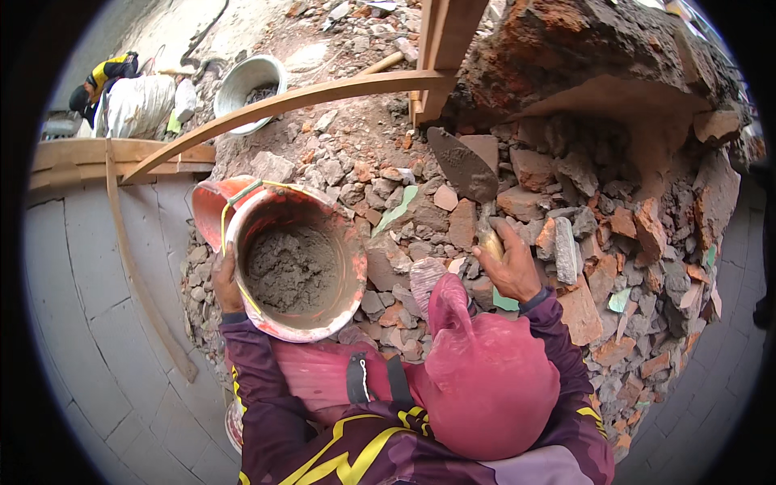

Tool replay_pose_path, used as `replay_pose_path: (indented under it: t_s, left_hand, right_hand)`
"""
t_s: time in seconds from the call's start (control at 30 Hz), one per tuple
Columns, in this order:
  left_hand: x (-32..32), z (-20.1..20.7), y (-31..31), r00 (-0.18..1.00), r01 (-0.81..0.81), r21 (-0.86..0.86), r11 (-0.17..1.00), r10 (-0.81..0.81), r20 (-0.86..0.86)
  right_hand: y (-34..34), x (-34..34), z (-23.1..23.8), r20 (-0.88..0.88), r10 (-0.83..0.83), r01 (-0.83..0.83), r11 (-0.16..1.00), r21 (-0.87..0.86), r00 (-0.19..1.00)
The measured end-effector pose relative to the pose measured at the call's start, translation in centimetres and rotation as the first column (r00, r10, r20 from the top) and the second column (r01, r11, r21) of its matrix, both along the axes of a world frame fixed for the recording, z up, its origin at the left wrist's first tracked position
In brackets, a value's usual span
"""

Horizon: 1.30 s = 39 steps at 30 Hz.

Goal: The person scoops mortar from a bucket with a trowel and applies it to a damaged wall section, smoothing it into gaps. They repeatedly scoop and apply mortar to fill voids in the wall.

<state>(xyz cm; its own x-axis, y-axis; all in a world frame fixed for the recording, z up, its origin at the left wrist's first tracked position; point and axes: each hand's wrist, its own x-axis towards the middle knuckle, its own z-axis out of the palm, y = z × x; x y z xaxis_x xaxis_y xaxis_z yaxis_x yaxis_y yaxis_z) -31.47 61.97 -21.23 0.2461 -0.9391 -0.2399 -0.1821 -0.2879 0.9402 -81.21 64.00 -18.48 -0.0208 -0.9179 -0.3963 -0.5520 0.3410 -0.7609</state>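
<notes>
My left hand (227, 280) is curled round the outer left side of a red bucket (356, 263) with a whitish, mortar-smeared rim. Inside the bucket lies grey wet mortar (293, 265), lumpy on top. A yellow-green carrying handle (224, 229) hangs along the bucket's left side. My right hand (512, 263) closes on the wooden handle of a trowel (462, 166). The trowel's dark, mortar-coated blade points up and away to the left, over broken bricks and rubble.
Loose brick rubble (578, 311) covers the ground ahead and right. A broken masonry mass (598, 56) rises at the far right. A curved wooden strip (307, 99) crosses to an upright timber (443, 40). Beyond stand a pale bucket (277, 74) and another person (111, 71).
</notes>
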Motion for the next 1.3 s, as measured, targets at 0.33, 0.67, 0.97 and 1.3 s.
replay_pose_path:
  t_s: [0.33,0.67,0.97,1.3]
  left_hand:
    - [-4.8,1.8,-0.1,0.997,0.07,0.015,0.997,-0.069,-0.02]
    - [-2.3,0.5,0.4,0.988,-0.079,-0.058,0.995,0.07,-0.14]
    - [1.8,-2.5,1.0,0.98,-0.19,-0.108,0.976,0.183,-0.079]
    - [3.9,-1.9,0.9,0.874,-0.16,0.077,0.984,0.177,-0.452]
  right_hand:
    - [-8.1,19.9,-8.3,-0.446,0.769,-0.887,0.433,-0.162,0.457]
    - [0.4,20.6,-8.3,0.068,0.97,-0.97,0.238,-0.043,0.235]
    - [-1.1,17.8,-4.1,0.842,0.321,-0.866,0.408,0.29,0.433]
    - [-0.8,1.7,-0.7,0.742,0.068,-0.487,0.794,0.365,0.667]
